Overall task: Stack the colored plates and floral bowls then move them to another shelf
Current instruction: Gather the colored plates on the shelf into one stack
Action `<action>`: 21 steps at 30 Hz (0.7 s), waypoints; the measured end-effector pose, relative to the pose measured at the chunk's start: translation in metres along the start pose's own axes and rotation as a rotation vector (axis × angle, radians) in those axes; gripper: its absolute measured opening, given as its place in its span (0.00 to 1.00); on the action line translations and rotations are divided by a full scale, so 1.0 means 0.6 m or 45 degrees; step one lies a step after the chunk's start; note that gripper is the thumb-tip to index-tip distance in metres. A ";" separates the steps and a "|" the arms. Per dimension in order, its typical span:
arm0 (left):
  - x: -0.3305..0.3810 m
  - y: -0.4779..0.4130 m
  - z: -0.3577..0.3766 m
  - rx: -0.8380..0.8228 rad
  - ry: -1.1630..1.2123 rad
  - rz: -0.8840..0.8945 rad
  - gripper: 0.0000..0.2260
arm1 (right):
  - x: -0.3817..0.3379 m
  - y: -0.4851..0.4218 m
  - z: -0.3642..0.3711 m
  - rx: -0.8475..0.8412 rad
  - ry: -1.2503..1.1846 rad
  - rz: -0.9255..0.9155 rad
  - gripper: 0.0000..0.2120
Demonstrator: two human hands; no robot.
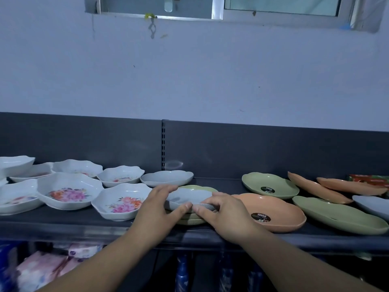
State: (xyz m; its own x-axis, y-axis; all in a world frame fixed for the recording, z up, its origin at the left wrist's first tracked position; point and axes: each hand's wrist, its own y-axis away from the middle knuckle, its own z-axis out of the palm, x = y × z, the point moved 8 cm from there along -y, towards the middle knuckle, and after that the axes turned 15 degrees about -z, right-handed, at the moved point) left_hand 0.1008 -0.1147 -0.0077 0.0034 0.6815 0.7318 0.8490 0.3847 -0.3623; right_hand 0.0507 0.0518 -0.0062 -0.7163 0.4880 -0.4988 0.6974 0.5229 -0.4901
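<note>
Window (282, 3), pale wall (189, 70), pink packets (42, 268), perhaps blue bottles (182, 272)

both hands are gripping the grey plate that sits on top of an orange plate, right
The head view shows the left hand and right hand gripping the grey plate, but it sits on a green plate; the orange plate lies beside it.

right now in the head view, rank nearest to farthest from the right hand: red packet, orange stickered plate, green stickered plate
1. orange stickered plate, beside the right hand
2. green stickered plate, back right
3. red packet, far right end
</note>
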 end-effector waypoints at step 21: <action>0.092 0.005 0.079 -0.059 -0.180 0.159 0.36 | 0.063 0.023 -0.086 0.000 0.215 0.104 0.28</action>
State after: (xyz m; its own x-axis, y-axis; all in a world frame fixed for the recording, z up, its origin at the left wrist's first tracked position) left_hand 0.0786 -0.0463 0.0043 0.0387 0.8040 0.5934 0.8701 0.2649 -0.4156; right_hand 0.0323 0.1134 0.0053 -0.6509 0.6393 -0.4094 0.7533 0.4770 -0.4528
